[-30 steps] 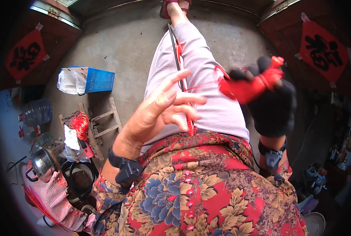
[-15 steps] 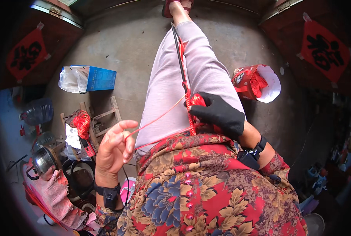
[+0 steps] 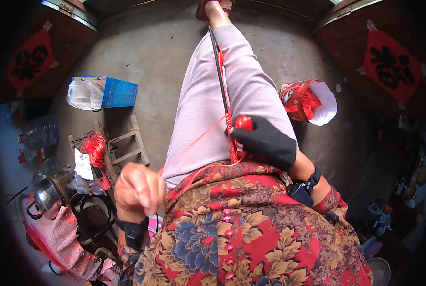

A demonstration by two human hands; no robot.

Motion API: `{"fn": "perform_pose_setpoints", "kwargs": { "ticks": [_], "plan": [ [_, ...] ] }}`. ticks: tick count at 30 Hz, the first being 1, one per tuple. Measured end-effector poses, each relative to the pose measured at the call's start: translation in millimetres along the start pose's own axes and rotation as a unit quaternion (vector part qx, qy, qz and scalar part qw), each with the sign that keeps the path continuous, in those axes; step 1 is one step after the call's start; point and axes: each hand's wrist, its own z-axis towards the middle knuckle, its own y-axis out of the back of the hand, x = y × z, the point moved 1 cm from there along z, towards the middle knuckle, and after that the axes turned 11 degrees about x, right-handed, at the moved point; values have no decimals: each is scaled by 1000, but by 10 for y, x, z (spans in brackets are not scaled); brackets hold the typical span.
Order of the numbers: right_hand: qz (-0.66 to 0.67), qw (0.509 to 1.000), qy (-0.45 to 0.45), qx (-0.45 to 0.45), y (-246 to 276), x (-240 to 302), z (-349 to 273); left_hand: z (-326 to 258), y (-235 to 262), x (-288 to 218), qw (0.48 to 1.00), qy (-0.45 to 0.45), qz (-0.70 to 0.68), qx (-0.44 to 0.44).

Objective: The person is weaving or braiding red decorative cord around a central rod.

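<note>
A long, thin black rod (image 3: 221, 78) lies along my lap, with red cord wound in a tight braid (image 3: 231, 140) around its near part. My right hand (image 3: 267, 143), in a black glove, is closed around a shiny red bundle of cord (image 3: 244, 122), its fingertips against the wrapped rod. A taut strand of red cord (image 3: 201, 138) runs from the top of the braid toward my bare left hand (image 3: 140, 189). That hand is curled closed on the strand, slightly blurred, left of my lap. A second, slack strand loops across my floral top.
At the left stand a blue box with a plastic bag (image 3: 120, 93) and a wooden stool (image 3: 134, 140). Nearby are a red cord hank (image 3: 94, 145) and a steel pot (image 3: 49, 194). A red bag (image 3: 296, 102) with red stuff inside stands right of my legs.
My left hand has turned over and curled from loosely spread fingers into a closed hand, moving slightly down. One strand has gone slack. My right hand stays almost where it was.
</note>
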Motion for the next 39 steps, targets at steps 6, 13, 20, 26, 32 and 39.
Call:
{"fn": "perform_pose_setpoints", "kwargs": {
  "ticks": [6,13,20,26,32,39],
  "plan": [
    [19,956,187,-228,424,92,-188,885,262,101,986,20,132,-98],
    [-185,948,184,-179,271,34,85,994,440,682,920,273,206,-190],
    [197,971,111,75,56,88,-1,886,421,752,895,294,303,-141],
    [-37,978,163,-123,234,112,17,880,361,366,904,182,274,-271],
    [-403,809,353,-242,108,522,43,620,-328,-773,977,-99,41,-182],
    [-147,915,376,-4,-6,884,1,456,-630,-1493,891,-204,374,-159]
  ]
}}
